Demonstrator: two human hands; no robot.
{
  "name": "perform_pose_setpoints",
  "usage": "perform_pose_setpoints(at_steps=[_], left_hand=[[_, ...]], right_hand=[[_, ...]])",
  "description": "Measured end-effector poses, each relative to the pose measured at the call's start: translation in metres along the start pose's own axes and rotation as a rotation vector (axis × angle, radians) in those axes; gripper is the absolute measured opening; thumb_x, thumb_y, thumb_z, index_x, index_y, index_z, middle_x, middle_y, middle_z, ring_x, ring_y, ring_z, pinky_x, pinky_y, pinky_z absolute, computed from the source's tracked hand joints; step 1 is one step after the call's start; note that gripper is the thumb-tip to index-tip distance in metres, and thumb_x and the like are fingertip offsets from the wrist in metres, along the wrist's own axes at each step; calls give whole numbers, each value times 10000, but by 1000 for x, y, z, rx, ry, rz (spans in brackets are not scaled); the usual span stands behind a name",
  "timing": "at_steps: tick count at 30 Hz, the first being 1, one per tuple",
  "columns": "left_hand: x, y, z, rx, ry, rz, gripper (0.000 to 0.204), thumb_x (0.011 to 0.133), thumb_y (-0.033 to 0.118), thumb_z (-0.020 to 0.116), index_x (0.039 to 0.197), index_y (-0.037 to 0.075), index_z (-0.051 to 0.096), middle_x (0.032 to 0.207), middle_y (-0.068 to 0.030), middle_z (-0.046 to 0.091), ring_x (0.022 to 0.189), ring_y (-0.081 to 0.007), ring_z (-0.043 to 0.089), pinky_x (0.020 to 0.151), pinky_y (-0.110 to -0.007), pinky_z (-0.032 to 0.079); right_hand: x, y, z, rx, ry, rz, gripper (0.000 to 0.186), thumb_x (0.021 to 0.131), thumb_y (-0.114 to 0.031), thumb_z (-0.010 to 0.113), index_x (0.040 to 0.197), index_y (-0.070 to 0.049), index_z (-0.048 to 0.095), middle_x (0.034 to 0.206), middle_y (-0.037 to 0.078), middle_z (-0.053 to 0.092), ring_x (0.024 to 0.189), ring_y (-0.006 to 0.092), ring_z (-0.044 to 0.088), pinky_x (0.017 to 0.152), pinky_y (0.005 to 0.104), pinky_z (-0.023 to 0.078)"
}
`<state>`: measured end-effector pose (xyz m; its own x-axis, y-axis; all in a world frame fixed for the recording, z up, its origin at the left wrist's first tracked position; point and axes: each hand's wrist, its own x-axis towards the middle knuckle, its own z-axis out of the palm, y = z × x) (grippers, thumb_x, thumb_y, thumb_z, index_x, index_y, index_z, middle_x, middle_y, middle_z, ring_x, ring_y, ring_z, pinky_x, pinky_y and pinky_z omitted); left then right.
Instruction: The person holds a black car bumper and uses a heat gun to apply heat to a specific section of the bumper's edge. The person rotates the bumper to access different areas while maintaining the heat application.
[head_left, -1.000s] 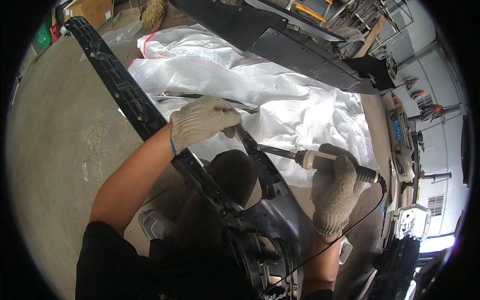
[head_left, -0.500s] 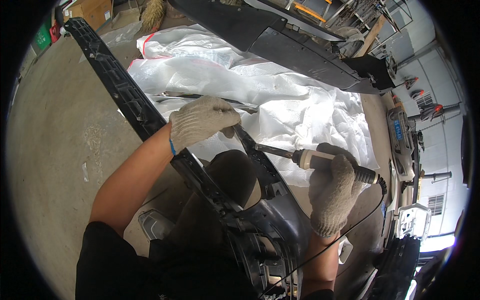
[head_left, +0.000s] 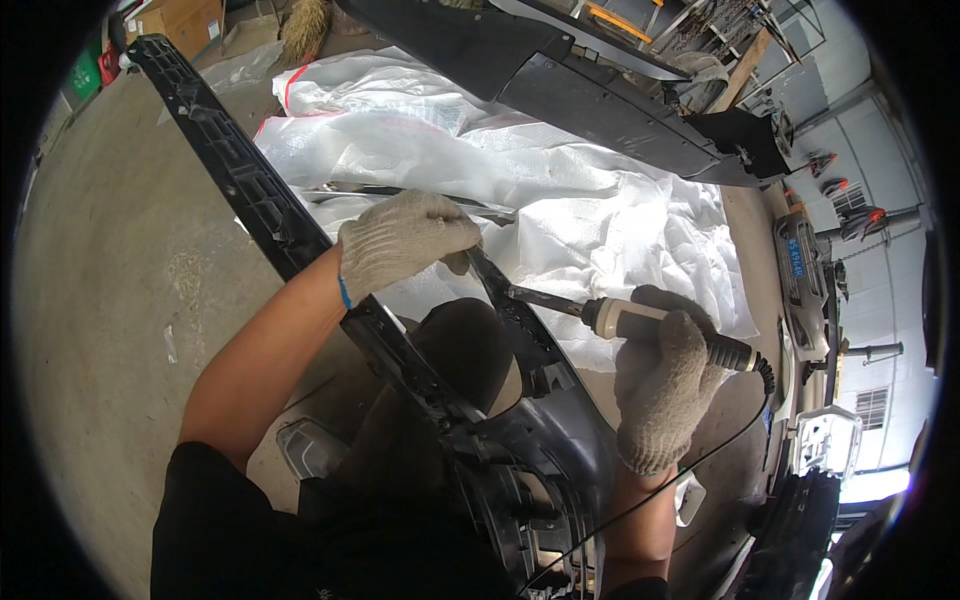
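A black plastic car bumper lies across my lap, its long ribbed arm reaching to the far left. My gloved left hand is closed around the end of a narrow black strip of it, fingers pinched at the edge. In my gloved right hand is a corded heat tool like a plastic-welding iron, with a beige and black handle. Its long metal shaft points left, the tip at or very near the strip just right of my left hand; contact cannot be made out.
White bubble-wrap sheeting covers the floor ahead. Another dark bumper lies beyond it. The tool's black cable runs down past my right forearm. A straw broom and a cardboard box stand at the far left; car parts line the right.
The heat tool and my right hand have shifted very slightly, the handle's rear dipping a little. My left hand and the bumper look the same.
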<state>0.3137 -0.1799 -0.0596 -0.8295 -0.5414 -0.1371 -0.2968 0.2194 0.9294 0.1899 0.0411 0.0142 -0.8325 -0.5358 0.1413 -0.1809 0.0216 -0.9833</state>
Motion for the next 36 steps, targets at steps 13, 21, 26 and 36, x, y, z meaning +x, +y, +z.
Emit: perform_pose_setpoints(at_steps=[13, 21, 26, 36], left_hand=[[0, -3, 0, -47, -6, 7, 335, 856, 299, 555, 842, 0, 705, 788, -81, 721, 753, -157, 682, 752, -272, 520], [0, -1, -1, -29, -22, 20, 327, 850, 298, 563, 854, 6, 712, 784, -81, 720, 752, -158, 682, 758, -280, 521], [0, 0, -1, -26, -17, 16, 333, 850, 299, 566, 844, 0, 711, 780, -89, 719, 745, -157, 678, 756, -283, 519], [-2, 1, 1, -87, 2, 4, 340, 842, 307, 574, 839, -4, 712, 777, -96, 715, 741, -162, 674, 756, -285, 517]], right_hand=[[-8, -10, -8, -69, -2, -8, 395, 876, -301, 601, 1040, 56, 646, 850, 99, 660, 641, 87, 559, 544, 189, 412], [-5, 3, -10, -21, -47, -13, 361, 916, -295, 605, 1076, 28, 632, 738, 52, 620, 551, 55, 481, 471, 185, 363], [-5, 4, -9, -26, -48, -34, 374, 907, -299, 612, 1081, 32, 628, 753, 65, 631, 557, 59, 488, 476, 187, 373], [-5, 2, -11, -14, -58, -13, 371, 896, -289, 611, 1079, 34, 634, 756, 63, 632, 560, 63, 488, 483, 190, 370]])
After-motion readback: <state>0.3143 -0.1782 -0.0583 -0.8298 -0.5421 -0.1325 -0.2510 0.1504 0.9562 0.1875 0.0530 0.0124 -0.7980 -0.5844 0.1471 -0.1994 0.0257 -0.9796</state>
